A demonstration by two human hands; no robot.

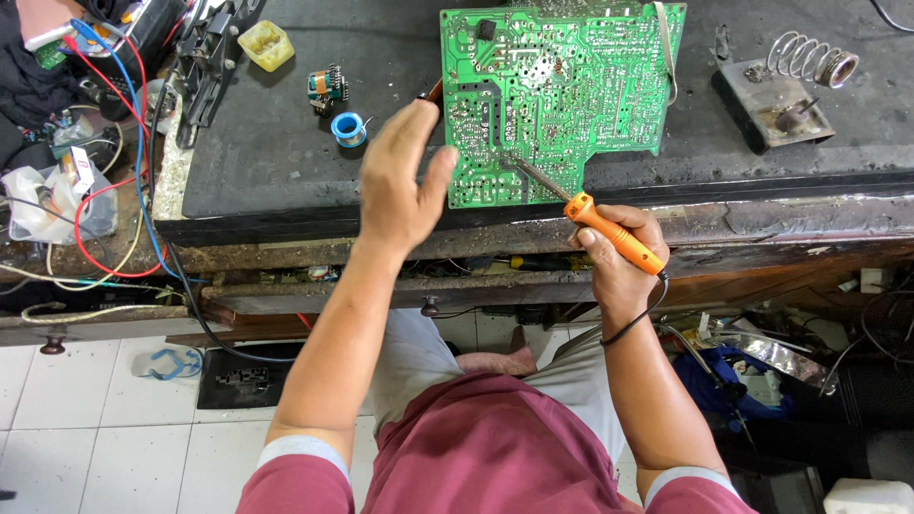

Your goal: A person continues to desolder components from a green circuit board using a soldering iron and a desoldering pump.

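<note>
Our right hand (619, 249) is clamped on the orange soldering iron (609, 231), tip on the green circuit board (557, 90) at twelve o'clock. Our left hand (400, 176), at ten o'clock, pinches a thin brown tool (433, 91) at the board's left edge.

Green circuit board (557, 90) lies solder side up on dark counter (286, 162), near front edge. Right hand (619, 252) grips orange-handled soldering iron (609, 231), tip touching board's lower middle. Left hand (400, 181) raised at board's left edge, holding thin brown-handled tool (431, 92), mostly hidden. Small blue solder spool (348, 128) left of hand. Coiled iron stand (785, 90) toward counter's right edge.
</note>
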